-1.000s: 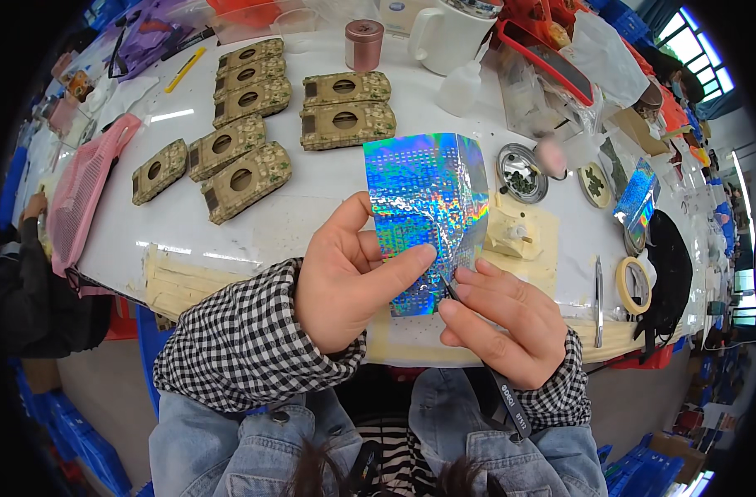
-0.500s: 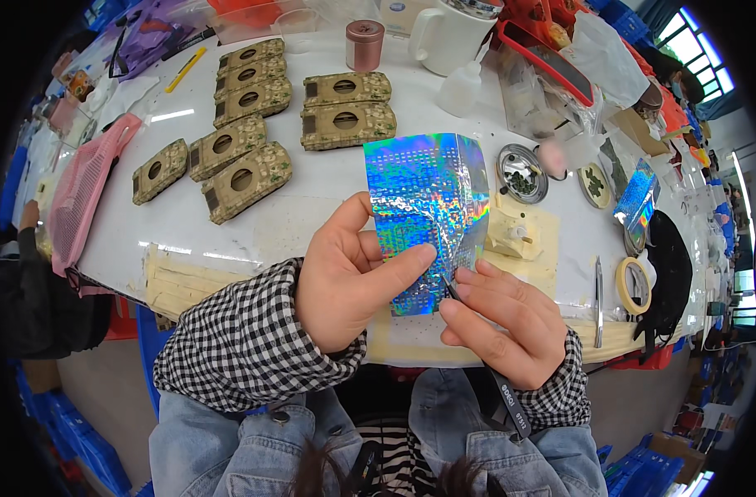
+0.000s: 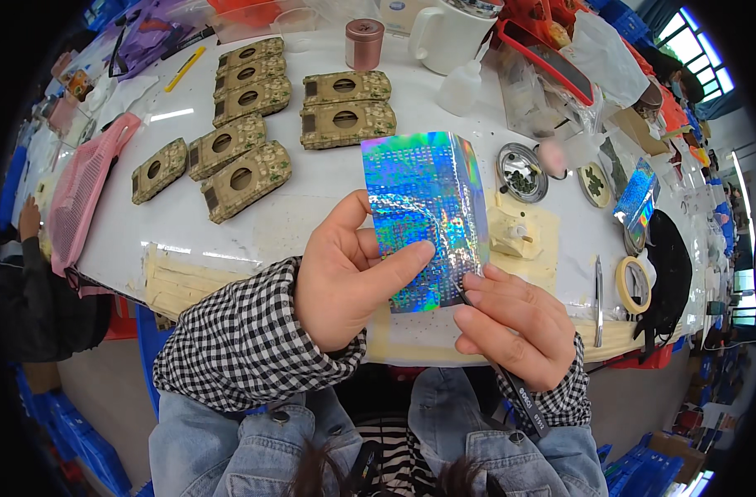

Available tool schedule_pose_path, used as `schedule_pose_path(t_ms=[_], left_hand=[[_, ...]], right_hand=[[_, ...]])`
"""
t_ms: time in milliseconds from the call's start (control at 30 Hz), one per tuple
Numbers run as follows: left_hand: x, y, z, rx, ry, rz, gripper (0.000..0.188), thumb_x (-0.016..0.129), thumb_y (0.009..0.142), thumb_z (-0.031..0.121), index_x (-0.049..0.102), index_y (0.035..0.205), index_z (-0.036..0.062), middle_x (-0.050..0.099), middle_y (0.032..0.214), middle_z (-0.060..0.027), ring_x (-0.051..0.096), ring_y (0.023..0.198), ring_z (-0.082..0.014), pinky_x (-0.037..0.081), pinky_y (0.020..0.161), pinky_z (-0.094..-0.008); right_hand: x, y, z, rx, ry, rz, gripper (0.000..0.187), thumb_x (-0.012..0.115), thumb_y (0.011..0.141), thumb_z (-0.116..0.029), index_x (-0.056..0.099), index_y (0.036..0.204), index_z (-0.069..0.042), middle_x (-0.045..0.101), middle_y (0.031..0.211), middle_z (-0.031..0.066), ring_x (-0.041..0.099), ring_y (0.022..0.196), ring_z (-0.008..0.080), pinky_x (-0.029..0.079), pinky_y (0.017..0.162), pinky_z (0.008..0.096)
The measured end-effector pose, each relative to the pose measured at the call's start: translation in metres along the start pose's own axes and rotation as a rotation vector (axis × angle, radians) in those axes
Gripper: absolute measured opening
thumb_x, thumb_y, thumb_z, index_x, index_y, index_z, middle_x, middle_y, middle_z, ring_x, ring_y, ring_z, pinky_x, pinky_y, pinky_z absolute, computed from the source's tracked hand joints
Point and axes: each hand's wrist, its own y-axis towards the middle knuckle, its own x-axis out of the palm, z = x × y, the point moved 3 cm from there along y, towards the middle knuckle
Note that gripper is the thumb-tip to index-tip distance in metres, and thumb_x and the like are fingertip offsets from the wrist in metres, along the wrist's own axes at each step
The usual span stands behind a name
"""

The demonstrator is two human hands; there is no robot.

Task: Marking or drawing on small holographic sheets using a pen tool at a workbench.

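Tabletop (image 3: 312, 207): fingers (image 3: 399, 261) pinch holographic sheet (image 3: 428, 207).

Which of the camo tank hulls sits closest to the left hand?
The camo hull at the near right end of the left group. It lies nearest the left hand; the others sit farther back or left.

Both forearms wear black-and-white checked sleeves with buttoned cuffs; the cuff of the left hand (image 3: 345, 277) is wide and loose, while that of the right hand (image 3: 515, 331) sits tighter at the wrist. Both hands are bare, without rings or gloves. Below them show light blue denim trousers and a black-and-white striped top.
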Motion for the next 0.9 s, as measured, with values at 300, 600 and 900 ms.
schedule_pose_path(t_ms=[300, 600, 900], left_hand=[[0.001, 0.000, 0.000, 0.022, 0.000, 0.044, 0.042, 0.057, 0.090, -0.004, 0.040, 0.127, -0.0020, 0.064, 0.113, -0.0148, 0.064, 0.101, -0.0177, 0.052, 0.088, -0.0304], [0.000, 0.001, 0.000, 0.085, 0.039, 0.086, 0.044, 0.058, 0.089, -0.005, 0.040, 0.129, -0.0024, 0.064, 0.112, -0.0127, 0.064, 0.099, -0.0168, 0.052, 0.087, -0.0297], [-0.002, 0.001, -0.001, 0.056, 0.030, 0.088, 0.043, 0.057, 0.090, -0.004, 0.040, 0.129, -0.0021, 0.063, 0.114, -0.0143, 0.064, 0.101, -0.0185, 0.052, 0.088, -0.0315]], right_hand=[[-0.031, -0.065, 0.004, 0.211, -0.147, -0.148, 0.029, 0.076, 0.074, -0.018, 0.068, 0.099, -0.005, 0.067, 0.093, 0.0109, 0.068, 0.087, 0.0255, 0.057, 0.081, 0.0414], [-0.019, -0.096, 0.003, 0.232, -0.253, -0.211, 0.026, 0.073, 0.076, -0.017, 0.066, 0.097, -0.003, 0.067, 0.093, 0.0108, 0.067, 0.089, 0.0239, 0.057, 0.081, 0.0385], [-0.020, -0.091, 0.005, 0.252, -0.219, -0.325, 0.028, 0.071, 0.078, -0.021, 0.063, 0.097, -0.004, 0.067, 0.099, 0.0112, 0.064, 0.092, 0.0256, 0.054, 0.087, 0.0415]])
